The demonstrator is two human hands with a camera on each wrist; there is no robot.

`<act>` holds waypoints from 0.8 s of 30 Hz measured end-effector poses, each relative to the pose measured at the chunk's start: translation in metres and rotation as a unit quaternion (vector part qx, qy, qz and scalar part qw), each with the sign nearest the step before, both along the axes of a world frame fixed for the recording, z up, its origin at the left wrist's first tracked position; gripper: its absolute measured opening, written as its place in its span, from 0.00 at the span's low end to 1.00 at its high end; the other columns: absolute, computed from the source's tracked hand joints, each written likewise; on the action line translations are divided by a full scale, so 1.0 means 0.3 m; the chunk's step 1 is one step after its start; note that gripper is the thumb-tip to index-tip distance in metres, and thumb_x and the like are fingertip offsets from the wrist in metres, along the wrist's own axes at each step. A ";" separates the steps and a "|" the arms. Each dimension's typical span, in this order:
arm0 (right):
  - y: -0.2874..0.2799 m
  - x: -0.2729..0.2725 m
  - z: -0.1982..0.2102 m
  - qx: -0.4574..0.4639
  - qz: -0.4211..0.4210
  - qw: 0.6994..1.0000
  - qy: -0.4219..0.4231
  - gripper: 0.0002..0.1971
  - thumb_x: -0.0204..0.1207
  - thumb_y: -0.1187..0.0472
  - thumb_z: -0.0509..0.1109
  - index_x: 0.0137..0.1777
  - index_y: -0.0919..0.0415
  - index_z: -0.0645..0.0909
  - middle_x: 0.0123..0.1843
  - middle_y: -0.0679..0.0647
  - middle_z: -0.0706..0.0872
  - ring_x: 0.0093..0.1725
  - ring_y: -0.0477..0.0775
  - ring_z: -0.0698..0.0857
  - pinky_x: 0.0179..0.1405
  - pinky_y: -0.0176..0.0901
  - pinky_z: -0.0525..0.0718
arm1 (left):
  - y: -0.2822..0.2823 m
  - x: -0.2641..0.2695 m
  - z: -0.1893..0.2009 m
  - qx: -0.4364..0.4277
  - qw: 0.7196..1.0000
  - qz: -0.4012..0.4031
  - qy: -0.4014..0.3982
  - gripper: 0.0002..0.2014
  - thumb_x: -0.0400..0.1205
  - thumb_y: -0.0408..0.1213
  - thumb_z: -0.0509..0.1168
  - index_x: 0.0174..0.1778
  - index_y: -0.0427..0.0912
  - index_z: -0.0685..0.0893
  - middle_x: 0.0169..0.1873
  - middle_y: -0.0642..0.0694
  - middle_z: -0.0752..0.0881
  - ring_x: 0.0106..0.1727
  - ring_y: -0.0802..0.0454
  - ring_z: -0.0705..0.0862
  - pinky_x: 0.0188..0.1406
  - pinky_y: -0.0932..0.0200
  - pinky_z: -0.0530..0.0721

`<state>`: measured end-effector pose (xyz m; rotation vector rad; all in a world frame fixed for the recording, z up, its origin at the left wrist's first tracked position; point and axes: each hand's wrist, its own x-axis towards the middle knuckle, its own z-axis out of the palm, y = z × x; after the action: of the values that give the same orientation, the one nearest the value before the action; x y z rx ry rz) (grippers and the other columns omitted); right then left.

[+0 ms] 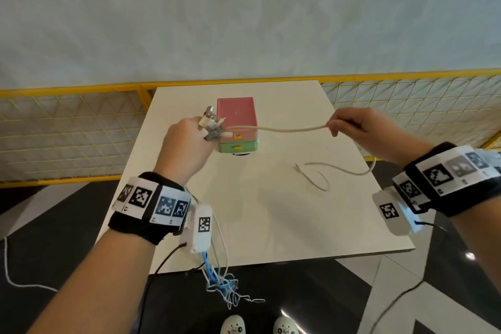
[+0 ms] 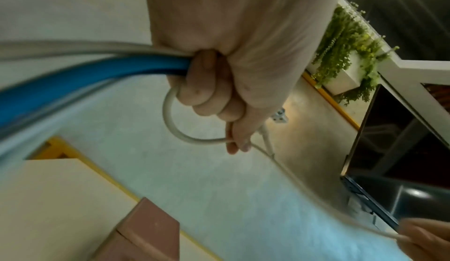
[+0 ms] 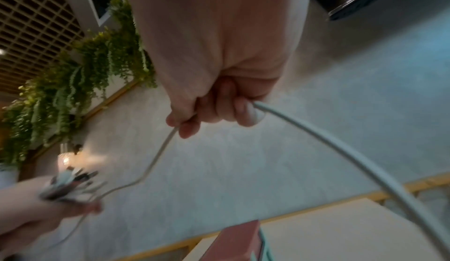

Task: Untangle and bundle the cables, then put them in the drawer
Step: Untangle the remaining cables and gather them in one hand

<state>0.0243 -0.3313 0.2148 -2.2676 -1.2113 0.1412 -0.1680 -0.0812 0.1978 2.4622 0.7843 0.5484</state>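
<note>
My left hand (image 1: pixel 187 141) is raised left of the drawer box and grips a bundle of cables, with several plug ends (image 1: pixel 212 125) sticking out above the fist. The wrist view shows blue and white cables (image 2: pixel 97 67) running through that fist (image 2: pixel 209 92). A white cable (image 1: pixel 287 129) stretches from the bundle across to my right hand (image 1: pixel 352 127), which pinches it in its fingers (image 3: pixel 214 113). The cable's free end (image 1: pixel 317 173) trails in loops on the table. The small drawer box (image 1: pixel 237 122) has a pink top and a green lower drawer, both drawers closed.
The white table (image 1: pixel 271 211) stands against a yellow wire fence (image 1: pixel 67 130). The bundle's tangled tails (image 1: pixel 225 285) hang below the table's front edge over the dark floor. Black sensor wires trail from both wristbands.
</note>
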 end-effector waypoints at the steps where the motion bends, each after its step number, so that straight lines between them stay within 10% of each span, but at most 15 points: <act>1: 0.013 -0.016 -0.008 -0.003 0.008 1.000 -0.005 0.13 0.82 0.51 0.61 0.36 0.51 0.79 0.23 0.46 0.72 0.21 0.44 0.66 0.21 0.31 0.64 | -0.015 0.002 0.005 -0.025 0.999 -0.023 -0.030 0.10 0.81 0.39 0.70 0.58 0.45 0.87 0.41 0.49 0.86 0.46 0.45 0.84 0.32 0.63 0.73; 4: 0.089 -0.093 -0.008 0.011 0.056 0.998 -0.040 0.12 0.82 0.53 0.62 0.38 0.54 0.79 0.28 0.47 0.76 0.27 0.41 0.72 0.28 0.29 0.68 | -0.109 0.034 0.030 -0.106 0.979 -0.155 -0.073 0.26 0.79 0.35 0.72 0.72 0.56 0.78 0.49 0.60 0.85 0.53 0.63 0.84 0.46 0.80 0.76; 7: 0.149 -0.152 0.032 0.060 0.086 0.994 -0.041 0.11 0.82 0.57 0.63 0.39 0.58 0.81 0.30 0.45 0.77 0.30 0.36 0.75 0.32 0.23 0.69 | -0.176 0.070 0.050 -0.133 0.967 -0.213 -0.043 0.08 0.80 0.38 0.71 0.52 0.56 0.86 0.42 0.61 0.86 0.43 0.61 0.84 0.36 0.80 0.73; 11: 0.148 -0.158 0.057 0.082 0.079 0.993 0.009 0.09 0.83 0.55 0.62 0.45 0.55 0.81 0.28 0.44 0.75 0.27 0.44 0.70 0.28 0.28 0.68 | -0.156 0.067 0.076 -0.150 0.965 -0.205 -0.070 0.03 0.81 0.40 0.70 0.42 0.53 0.88 0.29 0.51 0.84 0.27 0.58 0.73 0.24 0.67 0.65; 16: 0.094 -0.116 -0.031 0.002 0.048 0.997 0.066 0.09 0.86 0.60 0.54 0.49 0.56 0.75 0.34 0.46 0.75 0.30 0.45 0.83 0.37 0.36 0.81 | -0.095 0.045 0.096 -0.125 0.968 -0.092 -0.196 0.06 0.83 0.42 0.68 0.50 0.45 0.87 0.36 0.56 0.85 0.29 0.74 0.79 0.27 0.80 0.71; 20: 0.065 -0.133 -0.089 -0.045 0.061 0.991 0.112 0.12 0.87 0.63 0.50 0.43 0.54 0.72 0.40 0.51 0.82 0.45 0.48 0.89 0.53 0.51 0.85 | -0.057 0.044 0.103 -0.129 0.959 -0.005 -0.254 0.04 0.84 0.40 0.67 0.45 0.44 0.84 0.33 0.58 0.80 0.31 0.71 0.78 0.28 0.82 0.71; 24: 0.081 -0.201 -0.082 -0.032 0.071 0.972 0.221 0.12 0.87 0.63 0.49 0.48 0.59 0.73 0.40 0.59 0.83 0.41 0.55 0.91 0.47 0.52 0.90 | -0.062 0.049 0.104 -0.134 0.957 0.005 -0.259 0.04 0.83 0.40 0.67 0.47 0.44 0.84 0.32 0.59 0.79 0.30 0.67 0.78 0.26 0.81 0.70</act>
<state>-0.0359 -0.3070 0.1900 -2.0490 -1.1348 0.7085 -0.1533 -0.0997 0.2291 1.9386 0.6053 0.9708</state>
